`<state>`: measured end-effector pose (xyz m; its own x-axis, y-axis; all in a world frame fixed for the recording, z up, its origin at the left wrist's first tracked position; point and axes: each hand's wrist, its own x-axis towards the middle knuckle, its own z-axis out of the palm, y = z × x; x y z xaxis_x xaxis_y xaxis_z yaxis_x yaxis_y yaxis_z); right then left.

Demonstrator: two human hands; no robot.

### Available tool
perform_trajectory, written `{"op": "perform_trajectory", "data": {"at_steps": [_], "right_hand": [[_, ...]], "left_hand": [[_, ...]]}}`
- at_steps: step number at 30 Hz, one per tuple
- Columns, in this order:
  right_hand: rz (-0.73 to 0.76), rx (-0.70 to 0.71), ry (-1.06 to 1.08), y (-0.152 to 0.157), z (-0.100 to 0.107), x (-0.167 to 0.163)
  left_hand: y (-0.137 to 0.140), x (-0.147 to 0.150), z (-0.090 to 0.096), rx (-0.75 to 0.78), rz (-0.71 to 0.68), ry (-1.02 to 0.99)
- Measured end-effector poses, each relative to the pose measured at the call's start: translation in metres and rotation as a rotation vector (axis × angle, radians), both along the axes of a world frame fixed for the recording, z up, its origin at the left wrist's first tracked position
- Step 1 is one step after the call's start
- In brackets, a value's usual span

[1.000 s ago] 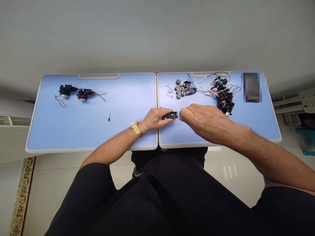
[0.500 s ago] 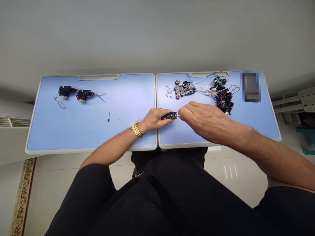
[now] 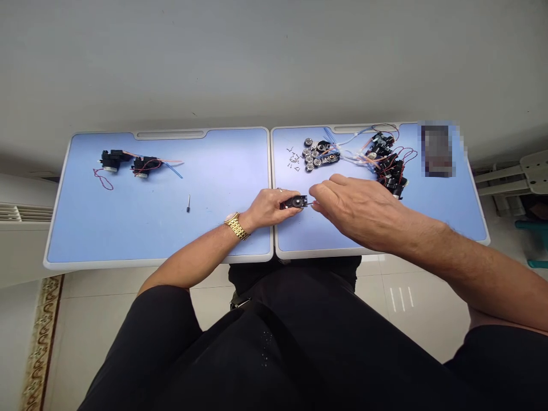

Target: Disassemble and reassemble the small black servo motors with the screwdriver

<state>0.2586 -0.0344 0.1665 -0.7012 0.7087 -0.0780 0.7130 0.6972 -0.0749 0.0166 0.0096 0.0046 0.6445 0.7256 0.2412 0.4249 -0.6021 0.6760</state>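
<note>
My left hand, with a gold watch at its wrist, is closed around a small black motor unit with a round disc on top. Its thumb and fingers pinch the unit from both sides, just right of the table seam. My right hand is closed on a screwdriver. Only the thin metal shaft shows, pointing left at the end face of the unit; the handle is hidden in the fingers. Whether the tip sits in a screw I cannot tell.
Loose screws lie beside several round silver-and-black parts. Wired black units are heaped at right, near a blurred dark rectangle. Two wired units and a small screwdriver lie on the left tabletop.
My right hand has turned slightly at the fingers and wrist, and a little more of the fingertips shows by the shaft. My left hand and the motor unit have stayed in place.
</note>
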Motion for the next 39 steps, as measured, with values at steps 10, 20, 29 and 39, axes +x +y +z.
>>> {"op": "perform_trajectory", "data": {"at_steps": [10, 20, 29, 39], "right_hand": [[-0.075, 0.100, -0.153, 0.001, -0.011, 0.000], [0.011, -0.017, -0.034, -0.003, -0.008, 0.002], [-0.176, 0.086, -0.210, -0.010, -0.010, -0.011], [-0.073, 0.082, -0.184, 0.002, -0.010, -0.002]], "left_hand": [[0.001, -0.001, -0.005, 0.035, -0.014, -0.025], [0.000, -0.001, -0.005, 0.029, 0.006, 0.005], [0.001, 0.000, -0.010, 0.070, -0.005, -0.003], [0.001, 0.001, -0.008, 0.052, 0.004, -0.020]]}}
